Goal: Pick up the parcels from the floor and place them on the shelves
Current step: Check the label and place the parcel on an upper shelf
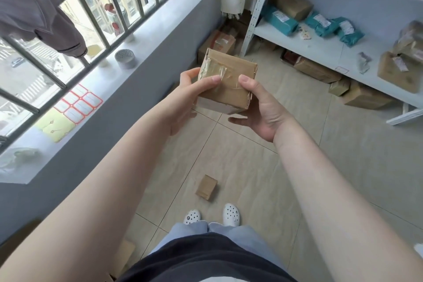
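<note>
I hold a small brown cardboard parcel (229, 75), taped with clear tape, in front of me at chest height. My left hand (190, 98) grips its left side with the thumb on top. My right hand (261, 107) grips its right side, thumb on top and fingers underneath. A smaller brown parcel (206, 187) lies on the tiled floor just ahead of my white shoes. The grey-white shelf (320, 50) stands at the upper right and carries teal bags (280, 21) and brown boxes (397, 71).
More brown boxes (317, 72) sit on the floor under the shelf, and another box (217, 46) lies by the shelf post. A grey windowsill (96, 89) with bars, label sheets and a small tin runs along the left. A cardboard piece (126, 254) lies by my left leg.
</note>
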The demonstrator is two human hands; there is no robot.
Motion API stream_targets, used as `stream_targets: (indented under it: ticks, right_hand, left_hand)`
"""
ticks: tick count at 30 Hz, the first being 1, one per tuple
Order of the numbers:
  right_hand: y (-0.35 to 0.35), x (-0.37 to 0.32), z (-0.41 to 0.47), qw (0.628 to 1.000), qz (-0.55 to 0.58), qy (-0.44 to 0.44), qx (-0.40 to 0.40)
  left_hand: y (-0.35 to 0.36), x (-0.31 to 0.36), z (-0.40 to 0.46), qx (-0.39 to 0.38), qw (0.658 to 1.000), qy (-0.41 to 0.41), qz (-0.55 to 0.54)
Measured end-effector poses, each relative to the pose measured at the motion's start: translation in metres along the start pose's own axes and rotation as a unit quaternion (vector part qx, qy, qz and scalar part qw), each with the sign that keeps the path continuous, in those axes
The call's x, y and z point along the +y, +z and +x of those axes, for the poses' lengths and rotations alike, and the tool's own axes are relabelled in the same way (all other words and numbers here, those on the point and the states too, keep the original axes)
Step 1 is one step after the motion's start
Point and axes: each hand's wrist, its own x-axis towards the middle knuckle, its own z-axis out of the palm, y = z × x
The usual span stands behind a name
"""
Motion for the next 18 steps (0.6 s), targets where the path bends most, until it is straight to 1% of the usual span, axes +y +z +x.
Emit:
stream_targets:
  ticks: [3,6,9,11,14,18]
  right_hand:
    - [0.006,-0.005,-0.001,0.999,-0.031,0.006,0.01]
    - [0.009,-0.006,-0.001,0.996,-0.06,-0.059,0.024]
    - [0.007,-0.004,0.002,0.99,-0.083,-0.114,-0.006]
    - [0.005,-0.002,0.005,0.987,-0.08,-0.136,-0.008]
    - [0.005,-0.005,0.006,0.982,-0.082,-0.166,0.03]
    - [0.002,-0.011,0.003,0.981,-0.081,-0.159,0.073]
  left_hand:
    - [0.0,0.001,-0.001,0.031,0.999,-0.021,-0.014]
    - [0.0,0.003,0.0,0.042,0.997,-0.049,-0.03]
    - [0.001,0.008,0.003,0.054,0.995,-0.079,-0.034]
    - [0.003,0.013,0.002,0.049,0.995,-0.084,-0.035]
    - [0.005,0.018,0.001,0.038,0.996,-0.079,-0.021]
    - [0.007,0.019,-0.001,-0.002,0.999,-0.047,0.008]
